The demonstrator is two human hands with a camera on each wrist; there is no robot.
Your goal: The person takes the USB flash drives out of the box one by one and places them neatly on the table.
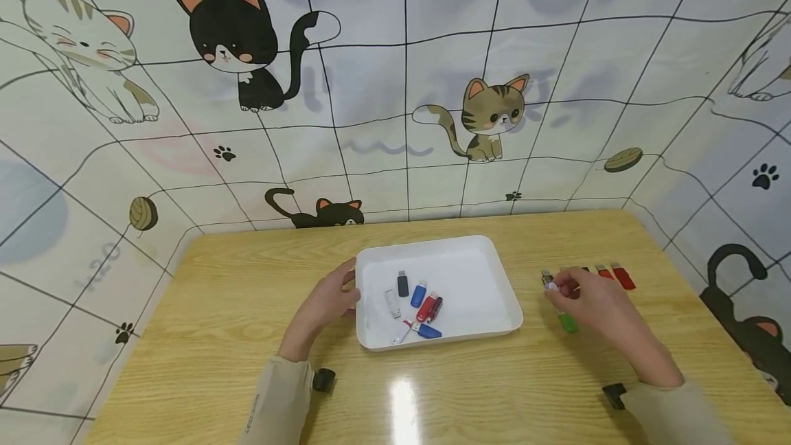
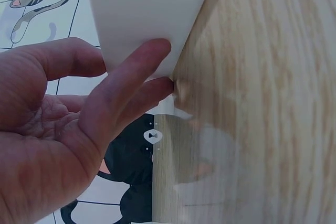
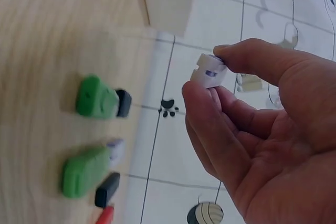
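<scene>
A white tray (image 1: pixel 497 307) stands on the table, with several USB sticks lying loosely in its left half, among them a black one (image 1: pixel 403 285) and a red one (image 1: pixel 426 307). My left hand (image 1: pixel 327 299) touches the outside of the tray's left wall with its fingertips; in the left wrist view the fingers rest against that wall (image 2: pixel 142 9). Right of the tray, my right hand (image 1: pixel 596 304) pinches a small white USB stick (image 3: pixel 208 71) between thumb and fingers. It hovers over a row of USB sticks and partly hides them in the head view.
Two red USB sticks, one of them at the far end (image 1: pixel 624 276), lie beyond the right hand. Green USB sticks, one nearer (image 3: pixel 94 96), rest on the table beside it. A wall covering with printed cats (image 1: pixel 259 40) encloses the wooden table (image 1: pixel 247 280).
</scene>
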